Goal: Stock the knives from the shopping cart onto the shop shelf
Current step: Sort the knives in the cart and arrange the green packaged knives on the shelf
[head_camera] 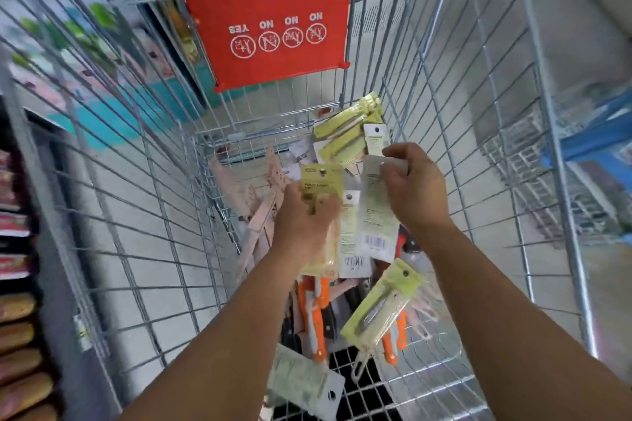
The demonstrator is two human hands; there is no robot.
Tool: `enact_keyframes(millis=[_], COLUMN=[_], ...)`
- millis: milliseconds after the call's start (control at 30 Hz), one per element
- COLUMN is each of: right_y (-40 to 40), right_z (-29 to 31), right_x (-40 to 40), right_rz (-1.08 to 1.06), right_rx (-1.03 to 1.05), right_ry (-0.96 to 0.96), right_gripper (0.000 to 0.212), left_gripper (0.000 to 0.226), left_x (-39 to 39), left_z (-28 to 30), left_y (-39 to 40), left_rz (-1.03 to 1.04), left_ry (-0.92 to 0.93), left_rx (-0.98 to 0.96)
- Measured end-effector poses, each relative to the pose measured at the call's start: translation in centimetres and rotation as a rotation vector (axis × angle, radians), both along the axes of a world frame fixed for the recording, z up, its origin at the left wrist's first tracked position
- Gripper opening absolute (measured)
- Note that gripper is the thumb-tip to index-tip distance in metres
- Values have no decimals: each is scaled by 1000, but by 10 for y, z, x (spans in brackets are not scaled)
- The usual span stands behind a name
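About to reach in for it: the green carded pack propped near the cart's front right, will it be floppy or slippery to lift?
The green carded pack looks like thin card under a glossy blister, so probably light, slightly bendy and somewhat slick. It leans on the orange-handled knives, so it may slide when nudged.

Both bare forearms are extended forward and down from the bottom of the frame toward its centre. The left hand (304, 215) is seen back-up at centre, fingers curled round a yellow-green carded pack (319, 215). The right hand (410, 186) is held just right of it and slightly higher, wrist bent, fingers and thumb pinched on a white carded pack (374, 212). The hands are kept close, not touching.
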State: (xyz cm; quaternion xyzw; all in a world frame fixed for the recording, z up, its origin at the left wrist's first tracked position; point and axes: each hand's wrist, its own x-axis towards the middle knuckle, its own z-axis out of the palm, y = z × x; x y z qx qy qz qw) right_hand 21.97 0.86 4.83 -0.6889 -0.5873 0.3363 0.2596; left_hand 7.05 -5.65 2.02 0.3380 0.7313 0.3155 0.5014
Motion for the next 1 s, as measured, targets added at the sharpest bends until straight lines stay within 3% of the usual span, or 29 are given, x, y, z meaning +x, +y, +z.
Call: enact_keyframes(millis=[167, 300, 433, 567, 667, 733, 867, 1000], right_y=[12, 18, 20, 46, 75, 92, 103, 92], right_z=[-1, -10, -30, -44, -55, -62, -88, -122], right_x=[-19, -28, -28, -24, -27, -31, -23, -15], right_rz=[-171, -378, -320, -473, -596, -522, -159, 58], right_rx=[-118, -345, -598, -607, -567, -533, -354, -421], right_ry=[178, 431, 590, 810, 909, 743, -113, -361], right_gripper=[14, 27, 16, 8, 9, 16, 36, 69], left_gripper=[40, 49, 44, 60, 44, 35, 36, 49], left_x=[15, 16, 13, 4, -6, -9, -13, -8], left_z=[11, 6, -2, -5, -15, -22, -40, -56], left_y=[32, 49, 70, 94, 107, 118, 157, 184], left_rz=[-42, -115, -289, -522, -542, -496, -423, -460], left_ry=[-34, 16, 161, 243, 282, 316, 562, 626], left_rx=[31, 45, 138, 63, 1, -14, -9, -3])
